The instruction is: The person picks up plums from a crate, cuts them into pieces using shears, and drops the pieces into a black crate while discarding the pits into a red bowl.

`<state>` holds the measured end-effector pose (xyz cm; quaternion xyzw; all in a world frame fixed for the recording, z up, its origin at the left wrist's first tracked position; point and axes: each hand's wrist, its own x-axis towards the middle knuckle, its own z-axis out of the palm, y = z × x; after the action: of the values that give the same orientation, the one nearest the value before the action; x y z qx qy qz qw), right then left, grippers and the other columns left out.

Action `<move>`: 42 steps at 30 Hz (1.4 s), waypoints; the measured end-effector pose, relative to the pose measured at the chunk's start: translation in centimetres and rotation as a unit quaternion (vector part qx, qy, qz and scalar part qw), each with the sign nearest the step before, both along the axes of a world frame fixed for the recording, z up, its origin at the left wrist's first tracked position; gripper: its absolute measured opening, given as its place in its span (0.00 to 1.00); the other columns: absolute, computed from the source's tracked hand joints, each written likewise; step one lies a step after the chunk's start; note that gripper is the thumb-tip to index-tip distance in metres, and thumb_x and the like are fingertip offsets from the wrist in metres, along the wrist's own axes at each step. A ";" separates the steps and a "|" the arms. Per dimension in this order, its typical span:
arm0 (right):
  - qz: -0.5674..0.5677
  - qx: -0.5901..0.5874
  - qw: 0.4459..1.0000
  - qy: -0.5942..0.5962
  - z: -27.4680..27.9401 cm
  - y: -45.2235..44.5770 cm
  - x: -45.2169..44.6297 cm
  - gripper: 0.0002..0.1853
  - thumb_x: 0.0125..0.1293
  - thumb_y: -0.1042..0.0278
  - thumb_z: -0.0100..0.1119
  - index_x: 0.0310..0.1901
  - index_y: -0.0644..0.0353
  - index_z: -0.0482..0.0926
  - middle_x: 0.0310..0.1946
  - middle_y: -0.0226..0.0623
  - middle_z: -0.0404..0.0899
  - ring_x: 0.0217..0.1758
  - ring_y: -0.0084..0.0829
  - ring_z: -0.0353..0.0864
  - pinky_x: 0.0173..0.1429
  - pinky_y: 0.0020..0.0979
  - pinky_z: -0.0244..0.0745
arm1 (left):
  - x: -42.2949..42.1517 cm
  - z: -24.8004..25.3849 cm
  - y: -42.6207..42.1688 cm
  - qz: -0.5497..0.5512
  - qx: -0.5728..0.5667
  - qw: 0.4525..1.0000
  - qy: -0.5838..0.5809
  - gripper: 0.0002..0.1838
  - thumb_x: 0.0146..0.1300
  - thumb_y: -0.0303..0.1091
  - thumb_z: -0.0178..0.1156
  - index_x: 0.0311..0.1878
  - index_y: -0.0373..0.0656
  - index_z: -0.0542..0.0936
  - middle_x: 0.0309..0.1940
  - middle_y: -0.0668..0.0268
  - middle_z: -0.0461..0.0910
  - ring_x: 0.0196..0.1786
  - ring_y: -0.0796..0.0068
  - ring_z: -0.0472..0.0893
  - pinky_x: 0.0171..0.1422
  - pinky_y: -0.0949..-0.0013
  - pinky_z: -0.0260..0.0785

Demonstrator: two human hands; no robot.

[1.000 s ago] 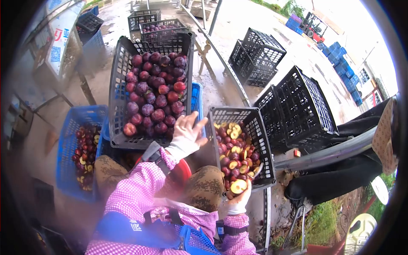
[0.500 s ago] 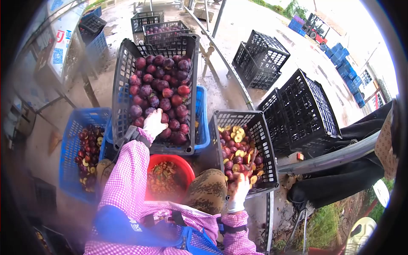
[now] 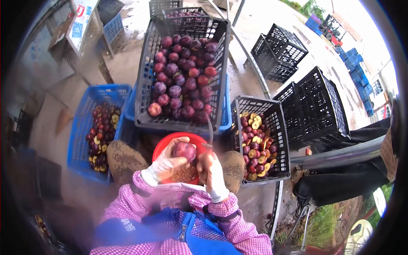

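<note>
My left hand (image 3: 170, 159), in a white fingerless glove, holds a whole plum (image 3: 184, 151) over the red basin (image 3: 163, 143), which has small bits in it. Just to its right, my right hand (image 3: 209, 165) is closed round the handle of a curved knife (image 3: 210, 131), blade pointing up. Whole plums (image 3: 180, 80) fill much of the black crate (image 3: 174, 123) in front, which rests on a blue crate. Cut plums (image 3: 257, 146) lie in a smaller black crate (image 3: 284, 146) at the right. More cut fruit (image 3: 101, 136) is in the blue crate (image 3: 78, 142) at the left.
Empty black crates (image 3: 316, 108) are stacked at the right, with more black crates (image 3: 280, 51) behind. A metal rail (image 3: 340, 157) and a co-worker's dark-clothed leg (image 3: 335, 185) are at the right. A forklift (image 3: 332, 29) and blue crates (image 3: 359, 78) stand farther off.
My left hand has come back from the big black crate with a plum. My right hand has moved left from the cut-plum crate, now with the knife upright. The view has shifted.
</note>
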<state>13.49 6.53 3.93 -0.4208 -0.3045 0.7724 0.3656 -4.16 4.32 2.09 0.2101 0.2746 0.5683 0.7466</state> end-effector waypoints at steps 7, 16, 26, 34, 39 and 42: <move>0.105 0.090 0.984 -0.111 0.8 -3.4 -1.3 0.14 0.73 0.57 0.44 0.38 0.60 0.71 0.18 0.22 0.63 0.17 0.13 0.56 0.21 0.18 0.50 | -0.7 -2.0 -2.2 0.128 0.160 0.865 0.459 0.37 0.41 0.23 0.73 0.57 0.42 0.67 0.50 0.65 0.74 0.56 0.73 0.73 0.64 0.68 0.64; 0.153 0.323 0.844 -0.400 -0.5 -5.0 -2.5 0.10 0.71 0.64 0.46 0.39 0.63 0.71 0.25 0.49 0.75 0.28 0.47 0.77 0.34 0.40 0.69 | -0.5 -2.9 -3.9 0.135 0.115 0.872 0.456 0.39 0.37 0.22 0.75 0.54 0.43 0.64 0.50 0.62 0.69 0.56 0.70 0.71 0.63 0.66 0.65; 0.159 0.312 0.832 -0.430 -3.4 -6.2 -2.3 0.10 0.70 0.63 0.46 0.40 0.63 0.70 0.26 0.57 0.76 0.32 0.58 0.77 0.33 0.45 0.70 | -0.1 -3.6 -4.4 0.122 0.156 0.822 0.534 0.39 0.34 0.30 0.75 0.51 0.40 0.65 0.45 0.58 0.71 0.50 0.61 0.75 0.57 0.64 0.68; 0.180 0.357 0.769 -0.498 -3.1 -5.9 -1.8 0.12 0.70 0.62 0.48 0.41 0.65 0.72 0.28 0.58 0.77 0.34 0.55 0.79 0.35 0.44 0.72 | 0.2 -3.3 -4.4 0.096 0.100 0.821 0.553 0.35 0.37 0.28 0.72 0.50 0.41 0.65 0.45 0.57 0.73 0.51 0.60 0.76 0.58 0.63 0.67; 0.085 0.296 0.900 -0.308 -7.0 -6.4 -1.8 0.10 0.71 0.60 0.48 0.37 0.58 0.72 0.20 0.38 0.73 0.18 0.37 0.73 0.23 0.35 0.67 | 0.7 -2.7 -4.0 0.062 0.107 0.843 0.523 0.33 0.40 0.25 0.70 0.51 0.41 0.65 0.45 0.58 0.72 0.51 0.65 0.75 0.57 0.64 0.68; 0.080 -0.048 0.995 -0.023 -3.6 -5.6 -1.4 0.11 0.72 0.55 0.47 0.32 0.47 0.68 0.16 0.18 0.58 0.12 0.15 0.53 0.14 0.21 0.49 | 1.2 -3.8 -3.9 0.083 0.122 0.846 0.512 0.32 0.41 0.24 0.68 0.52 0.41 0.65 0.46 0.59 0.72 0.51 0.67 0.75 0.57 0.65 0.68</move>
<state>12.09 0.96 0.32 -0.4299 -0.3083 0.8028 0.2751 -2.94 0.44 -1.71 0.5370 0.5632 0.4686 0.4182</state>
